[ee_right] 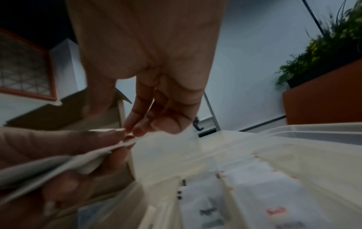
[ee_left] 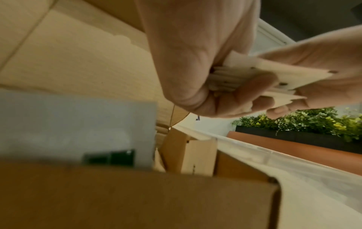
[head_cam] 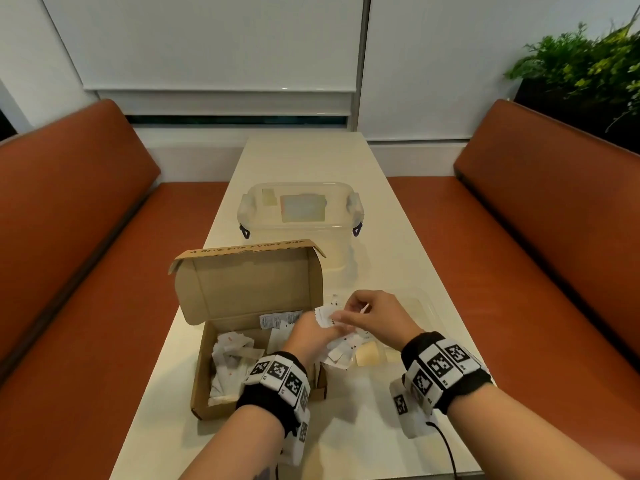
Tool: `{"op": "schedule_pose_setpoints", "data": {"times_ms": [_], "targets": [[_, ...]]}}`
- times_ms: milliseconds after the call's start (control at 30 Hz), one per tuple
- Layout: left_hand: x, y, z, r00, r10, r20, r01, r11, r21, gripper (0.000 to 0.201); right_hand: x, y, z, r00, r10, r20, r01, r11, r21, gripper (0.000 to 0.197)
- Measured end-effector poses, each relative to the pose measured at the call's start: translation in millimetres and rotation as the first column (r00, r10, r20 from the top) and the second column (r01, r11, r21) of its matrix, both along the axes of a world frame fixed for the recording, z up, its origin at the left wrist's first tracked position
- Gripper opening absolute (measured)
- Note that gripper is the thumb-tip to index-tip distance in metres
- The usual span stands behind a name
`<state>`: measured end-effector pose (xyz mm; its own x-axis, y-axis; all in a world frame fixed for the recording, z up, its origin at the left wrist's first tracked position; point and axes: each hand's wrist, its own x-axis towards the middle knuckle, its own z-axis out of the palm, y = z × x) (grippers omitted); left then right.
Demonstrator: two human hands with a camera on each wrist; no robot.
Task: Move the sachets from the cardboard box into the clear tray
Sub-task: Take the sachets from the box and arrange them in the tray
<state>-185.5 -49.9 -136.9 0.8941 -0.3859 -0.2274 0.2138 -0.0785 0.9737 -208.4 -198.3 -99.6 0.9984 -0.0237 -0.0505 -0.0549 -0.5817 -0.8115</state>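
Note:
The open cardboard box (head_cam: 207, 386) sits at the near left of the table with several white sachets (head_cam: 228, 355) inside. My left hand (head_cam: 311, 332) hovers over the box's right edge and grips a stack of sachets (ee_left: 231, 79). My right hand (head_cam: 367, 315) meets it from the right and pinches the top sachet (head_cam: 325, 315) of that stack; its fingertips (ee_right: 135, 128) touch the stack's edge (ee_right: 94, 156). Below both hands lies the clear tray (head_cam: 426, 308), holding a few sachets (head_cam: 341, 355); the right wrist view shows its rim (ee_right: 293, 130) and those sachets (ee_right: 254, 193).
A clear lidded storage tub (head_cam: 299, 220) stands behind the box on the pale table (head_cam: 363, 427). Orange bench seats (head_cam: 86, 237) flank the table. A green plant (head_cam: 585, 64) is at the far right. A black cable (head_cam: 446, 448) trails from my right wrist.

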Motion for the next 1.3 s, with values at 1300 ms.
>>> {"op": "schedule_pose_setpoints", "data": {"times_ms": [1300], "targets": [[-2,16,13,0.993,0.099,-0.067,-0.102,0.994,-0.039,0.009,2,-8,9,0.982,0.005,-0.191,0.038,0.974,0.223,0.023]]}}
